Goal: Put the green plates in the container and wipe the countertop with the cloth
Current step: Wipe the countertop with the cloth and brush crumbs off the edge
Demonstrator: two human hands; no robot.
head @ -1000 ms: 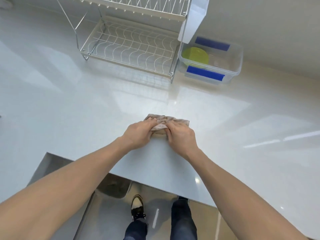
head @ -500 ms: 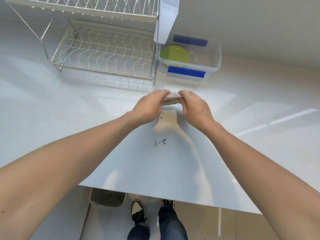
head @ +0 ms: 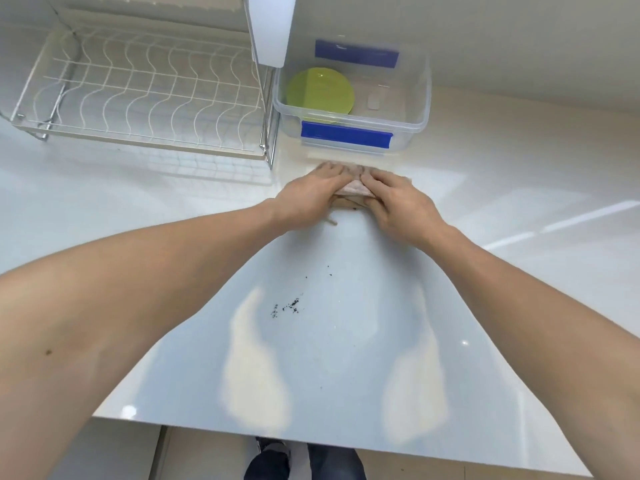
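Mostly the white countertop (head: 346, 358) filled the view. One clear container (head: 420, 98) sat at one o'clock, green plates (head: 320, 90) stacked inside; I could not count them. Both hands, left hand (head: 311, 192) and right hand (head: 398, 202), lay flat, pressing one cloth (head: 355, 187) down at twelve o'clock, probably to wipe. Black crumbs (head: 289, 308) waited nearer.

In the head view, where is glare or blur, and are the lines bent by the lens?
Head view: the glossy countertop shows bright streaks at right and pale reflections of both arms. The left hand, right hand and cloth are slightly motion-blurred. The rack wires look soft. The wide angle bows the counter edge; the dark crumbs stay sharp.
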